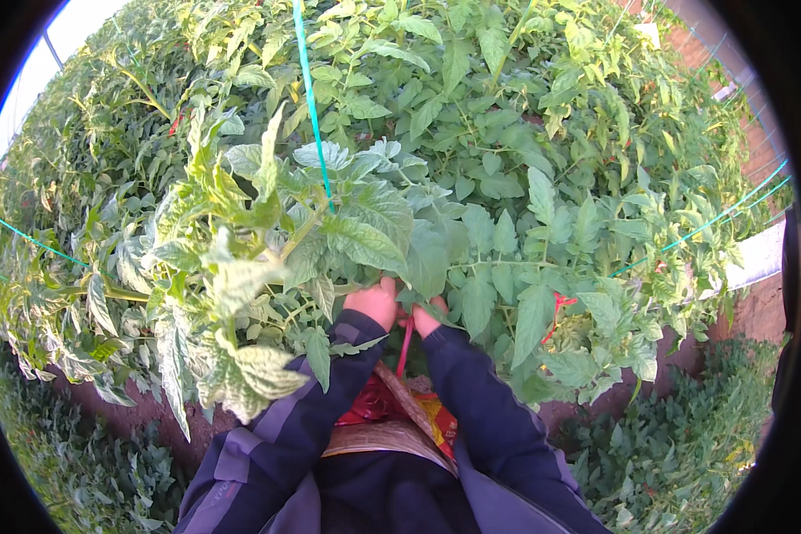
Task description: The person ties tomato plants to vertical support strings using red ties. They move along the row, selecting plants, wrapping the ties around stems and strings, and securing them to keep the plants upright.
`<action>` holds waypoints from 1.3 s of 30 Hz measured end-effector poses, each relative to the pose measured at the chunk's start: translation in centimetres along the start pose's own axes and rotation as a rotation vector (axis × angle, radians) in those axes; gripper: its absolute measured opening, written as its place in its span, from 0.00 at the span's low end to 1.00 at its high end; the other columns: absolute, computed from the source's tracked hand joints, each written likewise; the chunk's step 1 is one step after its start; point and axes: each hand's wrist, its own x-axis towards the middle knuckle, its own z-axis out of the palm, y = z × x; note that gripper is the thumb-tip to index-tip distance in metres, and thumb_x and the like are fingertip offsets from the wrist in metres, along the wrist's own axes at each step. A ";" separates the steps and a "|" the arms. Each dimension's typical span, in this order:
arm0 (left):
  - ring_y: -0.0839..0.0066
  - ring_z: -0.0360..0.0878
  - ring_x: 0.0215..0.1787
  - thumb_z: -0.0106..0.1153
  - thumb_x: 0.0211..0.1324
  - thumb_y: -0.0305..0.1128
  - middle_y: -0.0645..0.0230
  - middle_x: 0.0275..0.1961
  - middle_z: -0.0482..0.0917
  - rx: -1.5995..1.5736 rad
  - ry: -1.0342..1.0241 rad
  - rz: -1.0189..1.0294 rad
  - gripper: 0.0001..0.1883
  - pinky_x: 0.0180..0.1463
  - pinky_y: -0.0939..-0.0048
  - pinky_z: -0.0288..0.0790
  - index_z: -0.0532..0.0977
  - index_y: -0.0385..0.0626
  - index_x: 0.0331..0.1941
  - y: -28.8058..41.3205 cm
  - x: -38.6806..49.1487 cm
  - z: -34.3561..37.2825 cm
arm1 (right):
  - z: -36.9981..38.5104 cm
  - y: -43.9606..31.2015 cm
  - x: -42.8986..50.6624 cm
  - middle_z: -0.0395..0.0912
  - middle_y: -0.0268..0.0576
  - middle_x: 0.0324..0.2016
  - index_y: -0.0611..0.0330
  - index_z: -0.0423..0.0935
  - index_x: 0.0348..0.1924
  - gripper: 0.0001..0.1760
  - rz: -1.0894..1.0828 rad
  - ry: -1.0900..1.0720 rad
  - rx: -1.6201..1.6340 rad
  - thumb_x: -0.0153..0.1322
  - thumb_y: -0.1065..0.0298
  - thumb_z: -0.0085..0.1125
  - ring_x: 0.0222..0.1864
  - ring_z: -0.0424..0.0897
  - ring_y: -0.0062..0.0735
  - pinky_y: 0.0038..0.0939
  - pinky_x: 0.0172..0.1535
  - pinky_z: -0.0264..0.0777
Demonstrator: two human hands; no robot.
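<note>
My left hand (372, 304) reaches in among the tomato leaves, its fingers curled at the upper end of a pinkish-red tie strip (406, 344). Close beside it on the right is my right hand (430, 318), whose fingers are mostly hidden by a leaf and the stems. The strip hangs down between my wrists. Around both hands stands a leafy tomato plant (374, 213), with a thick stem branching to the left. A green twine (312, 100) runs down to this plant from above.
At my waist is a woven basket (374, 437) with a slanting handle (407, 400), holding red plastic packaging (374, 400). Another red tie (557, 317) hangs in the foliage on the right. Green cords (707, 223) cross the row at both sides. Bare soil (190, 430) borders the lower plants.
</note>
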 end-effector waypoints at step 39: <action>0.79 0.73 0.29 0.66 0.57 0.36 0.70 0.29 0.79 -0.963 0.089 -0.289 0.10 0.36 0.73 0.65 0.77 0.44 0.26 -1.0 -7.2 -5.1 | -5.6 3.4 -10.8 0.80 0.41 0.29 0.61 0.61 0.65 0.23 0.298 -0.158 0.196 0.77 0.71 0.49 0.22 0.77 0.25 0.27 0.29 0.76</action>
